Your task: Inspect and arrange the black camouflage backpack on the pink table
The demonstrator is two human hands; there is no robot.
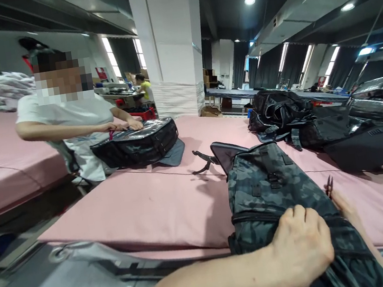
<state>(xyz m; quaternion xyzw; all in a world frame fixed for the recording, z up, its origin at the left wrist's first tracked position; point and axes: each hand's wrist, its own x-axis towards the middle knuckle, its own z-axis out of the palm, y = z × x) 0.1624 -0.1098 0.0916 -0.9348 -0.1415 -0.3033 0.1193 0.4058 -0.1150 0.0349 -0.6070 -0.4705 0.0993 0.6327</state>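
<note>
A dark camouflage backpack (265, 180) lies before me on a pink-covered table, its top flap spread out at the far end. My left hand (302, 247) is closed in a fist on the middle of the backpack, gripping its fabric near a zipper line; the fingertips are hidden beneath the knuckles. Along the backpack's right side is my right hand (342, 202), partly hidden by the bag. It is closed around small thread snips (329, 184), whose pointed blades stick up above the fingers. A dark strap (203, 162) lies loose beyond the flap.
Across the table at left, a person in a white shirt (65, 114) works with both hands on another black bag (137, 144). More dark bags (280, 113) are heaped at the right. A white pillar (171, 45) rises behind the table. Grey sheeting (72, 286) covers the near left.
</note>
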